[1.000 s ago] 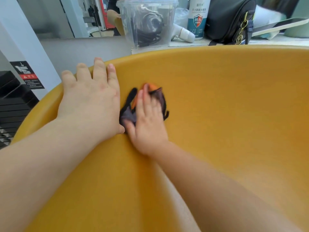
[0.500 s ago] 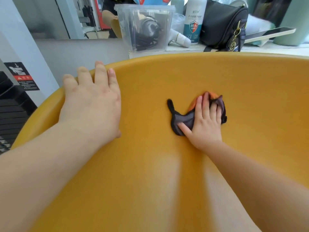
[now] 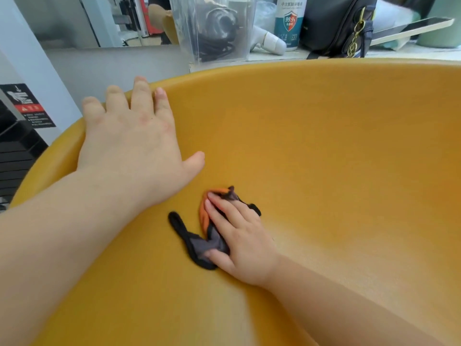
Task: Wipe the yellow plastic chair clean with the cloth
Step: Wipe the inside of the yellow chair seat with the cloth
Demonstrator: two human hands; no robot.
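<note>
The yellow plastic chair point(image 3: 336, 158) fills most of the view, its curved shell seen from above. A small cloth point(image 3: 199, 242), black and grey with an orange patch, lies on the chair's surface near the middle. My right hand point(image 3: 239, 243) presses flat on the cloth with straight fingers, covering most of it; a black strip sticks out to the left. My left hand point(image 3: 132, 148) rests flat on the chair's upper left rim, fingers spread over the edge.
Behind the chair a counter holds a clear plastic box point(image 3: 212, 28) with dark cables, a white spray bottle point(image 3: 289, 21), a black bag point(image 3: 334, 23) and a tablet point(image 3: 411, 28). A black unit point(image 3: 15, 151) with a warning label stands at the left.
My right hand has slid the cloth from the right part of the chair back down and leftward toward the middle. The left hand stays on the rim.
</note>
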